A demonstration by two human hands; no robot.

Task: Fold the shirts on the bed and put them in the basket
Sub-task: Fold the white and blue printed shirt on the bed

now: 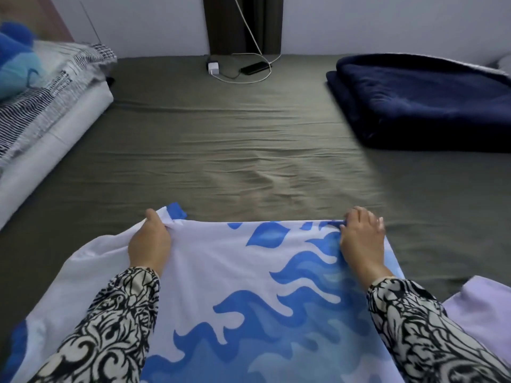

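Both hands pinch the far edge of the shirt (243,286) — the left hand (149,244) grips the white corner near a blue cuff, the right hand (362,239) grips the blue-patterned corner. It lies spread on the bed (221,150), close to the person. Striped bedding (41,100) is at far left, a phone (254,68) with charger in the middle — a folded navy blanket (423,103) at right.
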